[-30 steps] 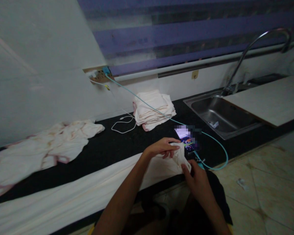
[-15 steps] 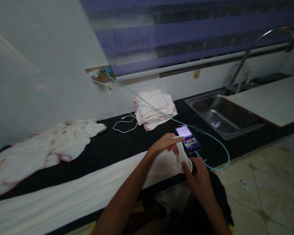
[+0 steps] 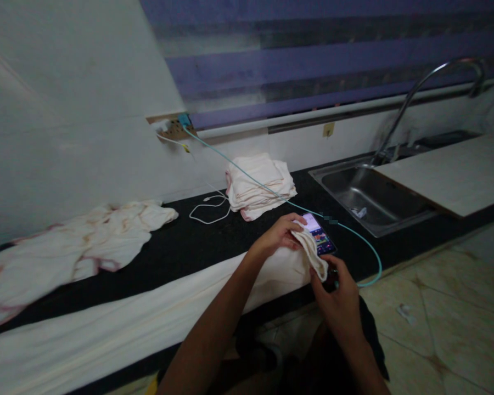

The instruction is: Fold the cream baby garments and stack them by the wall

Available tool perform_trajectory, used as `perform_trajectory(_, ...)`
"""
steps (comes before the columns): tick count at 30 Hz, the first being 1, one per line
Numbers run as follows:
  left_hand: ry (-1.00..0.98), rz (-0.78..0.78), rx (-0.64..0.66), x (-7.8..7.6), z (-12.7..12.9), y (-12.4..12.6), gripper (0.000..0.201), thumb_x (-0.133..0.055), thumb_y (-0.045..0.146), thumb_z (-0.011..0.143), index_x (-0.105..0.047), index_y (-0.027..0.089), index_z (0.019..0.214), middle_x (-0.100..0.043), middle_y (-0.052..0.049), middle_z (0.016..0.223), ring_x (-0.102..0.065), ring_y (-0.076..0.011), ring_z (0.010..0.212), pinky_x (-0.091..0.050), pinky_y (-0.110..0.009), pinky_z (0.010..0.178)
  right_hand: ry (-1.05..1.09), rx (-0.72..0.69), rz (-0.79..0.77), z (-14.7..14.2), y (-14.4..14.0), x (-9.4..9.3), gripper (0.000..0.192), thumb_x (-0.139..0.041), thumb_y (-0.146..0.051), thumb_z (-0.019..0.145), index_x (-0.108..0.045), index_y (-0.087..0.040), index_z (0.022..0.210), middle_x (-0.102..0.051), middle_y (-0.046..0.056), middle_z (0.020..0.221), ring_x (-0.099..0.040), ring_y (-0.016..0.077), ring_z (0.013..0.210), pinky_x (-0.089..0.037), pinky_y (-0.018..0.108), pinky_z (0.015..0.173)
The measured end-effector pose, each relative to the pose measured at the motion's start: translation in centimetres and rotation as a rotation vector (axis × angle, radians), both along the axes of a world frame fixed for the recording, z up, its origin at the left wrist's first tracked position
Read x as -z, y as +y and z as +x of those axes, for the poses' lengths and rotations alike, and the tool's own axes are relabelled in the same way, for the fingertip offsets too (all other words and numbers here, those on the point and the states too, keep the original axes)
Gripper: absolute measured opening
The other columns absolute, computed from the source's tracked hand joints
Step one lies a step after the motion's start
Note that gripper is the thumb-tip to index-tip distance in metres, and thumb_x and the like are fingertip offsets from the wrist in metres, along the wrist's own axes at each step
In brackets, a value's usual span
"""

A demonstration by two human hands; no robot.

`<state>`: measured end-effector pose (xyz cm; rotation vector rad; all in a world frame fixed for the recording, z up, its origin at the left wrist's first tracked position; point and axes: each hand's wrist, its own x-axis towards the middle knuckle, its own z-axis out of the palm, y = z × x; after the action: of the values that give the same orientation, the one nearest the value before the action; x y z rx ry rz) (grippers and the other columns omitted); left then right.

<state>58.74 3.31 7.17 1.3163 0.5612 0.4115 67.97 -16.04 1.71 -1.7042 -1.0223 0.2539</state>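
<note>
Cloth end (image 3: 310, 249) now lifted higher over phone (image 3: 320, 238), gripped by L hand (image 3: 278, 237) & R hand (image 3: 338, 285); fold judged underway.

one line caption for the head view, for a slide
Both hands, left hand and right hand, pinch a white cloth beside a lit phone.

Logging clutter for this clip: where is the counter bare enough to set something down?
Bare black counter lies between the crumpled cloth and the folded stack. It is crowded near the phone, where both hands grip the long cloth beside the teal cable.
</note>
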Motion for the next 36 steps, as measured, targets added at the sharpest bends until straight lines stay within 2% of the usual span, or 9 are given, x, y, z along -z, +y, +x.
perform_trajectory(4, -0.039, -0.139, 0.018, -1.3, -3.3, -0.4, 0.043, -0.078, 0.032, 0.071, -0.065, 0.019, 0.109, -0.067, -0.005, 0.085, -0.066, -0.0174, 0.069, -0.058, -0.029, 0.062, -0.128, -0.112, 0.091, -1.9, 0.3, -0.4, 0.026, -0.060, -0.028, 0.092, -0.065, -0.022, 0.116, -0.069, 0.010, 0.115, -0.063, 0.0259, 0.107, -0.052, 0.041, 0.093)
perform_trajectory(7, 0.055, -0.040, -0.036, -2.1, -6.0, -0.6, 0.044, -0.081, 0.042, 0.075, -0.067, 0.019, 0.110, -0.064, -0.003, 0.086, -0.063, -0.0151, 0.070, -0.058, -0.028, 0.060, -0.194, -0.189, 0.113, -3.8, 0.7, -0.6, 0.025, -0.058, -0.022, 0.091, -0.064, -0.023, 0.116, -0.069, 0.010, 0.113, -0.061, 0.0265, 0.108, -0.052, 0.042, 0.093)
perform_trajectory(10, 0.210, 0.085, -0.126, -2.2, -8.6, -0.6, 0.051, -0.086, 0.049, 0.073, -0.066, 0.018, 0.108, -0.062, -0.002, 0.089, -0.060, -0.0128, 0.069, -0.054, -0.023, 0.054, -0.239, -0.256, 0.100, -6.3, 1.3, -0.6, 0.027, -0.058, -0.017, 0.090, -0.063, -0.023, 0.115, -0.069, 0.009, 0.110, -0.060, 0.0271, 0.106, -0.052, 0.043, 0.092)
perform_trajectory(15, 0.277, 0.102, -0.318, -0.7, -12.6, -0.8, 0.061, -0.085, 0.035, 0.070, -0.057, 0.021, 0.122, -0.059, 0.003, 0.088, -0.058, -0.0111, 0.065, -0.043, -0.018, 0.047, -0.297, -0.331, 0.052, -10.5, 2.1, -0.1, 0.036, -0.057, -0.008, 0.083, -0.063, -0.022, 0.114, -0.068, 0.009, 0.111, -0.057, 0.0291, 0.109, -0.050, 0.046, 0.096)
perform_trajectory(18, 0.299, 0.076, -0.406, 0.3, -14.6, -1.2, 0.061, -0.082, 0.027, 0.070, -0.057, 0.021, 0.126, -0.058, 0.003, 0.086, -0.057, -0.0113, 0.066, -0.040, -0.016, 0.046, -0.326, -0.389, 0.019, -12.3, 2.4, 0.5, 0.040, -0.056, -0.005, 0.079, -0.064, -0.022, 0.115, -0.068, 0.010, 0.112, -0.057, 0.0299, 0.112, -0.050, 0.047, 0.097)
perform_trajectory(24, 0.290, -0.001, -0.544, 2.6, -17.5, -1.5, 0.061, -0.091, 0.030, 0.064, -0.061, 0.016, 0.116, -0.062, 0.000, 0.089, -0.062, -0.0127, 0.071, -0.050, -0.021, 0.056, -0.383, -0.434, -0.030, -13.6, 2.0, 1.7, 0.042, -0.055, -0.003, 0.079, -0.065, -0.021, 0.116, -0.067, 0.010, 0.113, -0.057, 0.0299, 0.113, -0.051, 0.046, 0.098)
perform_trajectory(26, 0.290, -0.007, -0.556, 3.2, -18.0, -1.4, 0.057, -0.093, 0.032, 0.062, -0.063, 0.014, 0.107, -0.062, 0.000, 0.084, -0.062, -0.0135, 0.071, -0.053, -0.024, 0.059, -0.394, -0.448, -0.043, -13.7, 1.7, 2.0, 0.042, -0.055, -0.003, 0.081, -0.064, -0.020, 0.118, -0.066, 0.010, 0.115, -0.056, 0.0292, 0.114, -0.051, 0.045, 0.099)
perform_trajectory(29, 0.295, 0.010, -0.563, 3.8, -18.4, -1.0, 0.052, -0.095, 0.031, 0.056, -0.065, 0.013, 0.095, -0.061, 0.002, 0.075, -0.059, -0.0115, 0.064, -0.050, -0.024, 0.058, -0.407, -0.458, -0.040, -13.9, 1.4, 2.4, 0.042, -0.056, -0.003, 0.083, -0.063, -0.019, 0.121, -0.065, 0.011, 0.117, -0.055, 0.0286, 0.117, -0.051, 0.045, 0.101)
perform_trajectory(36, 0.357, 0.077, -0.502, 4.2, -19.4, -0.6, 0.036, -0.092, 0.031, 0.050, -0.077, 0.008, 0.074, -0.061, 0.001, 0.056, -0.046, -0.0086, 0.052, -0.029, -0.022, 0.049, -0.451, -0.480, -0.003, -14.2, 1.2, 3.8, 0.043, -0.060, -0.009, 0.084, -0.062, -0.018, 0.127, -0.063, 0.013, 0.120, -0.056, 0.0291, 0.117, -0.053, 0.047, 0.101)
